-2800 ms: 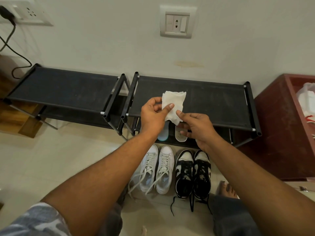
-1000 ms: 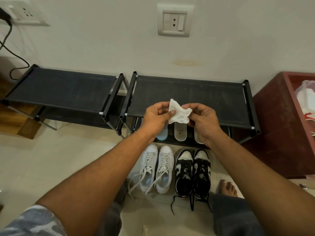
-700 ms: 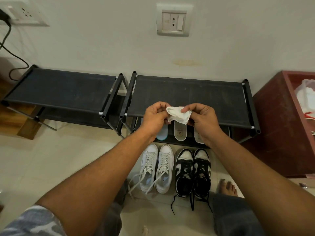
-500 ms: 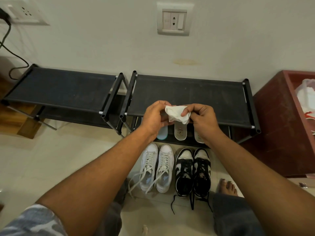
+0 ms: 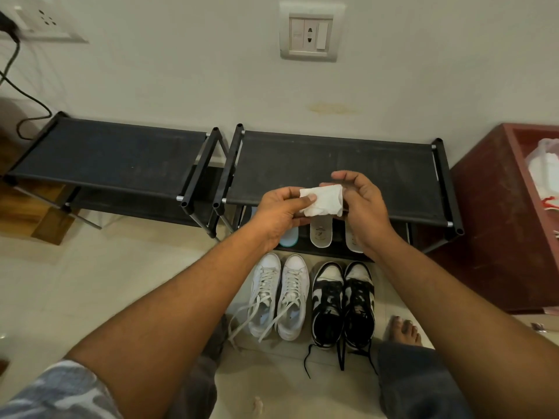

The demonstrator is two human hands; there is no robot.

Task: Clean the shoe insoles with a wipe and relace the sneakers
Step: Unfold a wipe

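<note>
A folded white wipe is held in front of me above the shoes. My left hand pinches its left end with thumb on top. My right hand touches its right side with the fingers spread and loosely raised. Below on the floor stand a pair of white sneakers with loose laces and a pair of black-and-white sneakers with untied black laces. Several pale insoles lie on the lower shelf of the rack, partly hidden by my hands.
Two black fabric shoe racks stand side by side against the wall. A dark red cabinet with a plastic bag is at the right. My bare foot rests beside the black-and-white pair. A cable hangs at left.
The wipe went from an open sheet to a crumpled wad to a folded pad. My right hand has loosened its fingers from the wipe; my left hand keeps its pinch.
</note>
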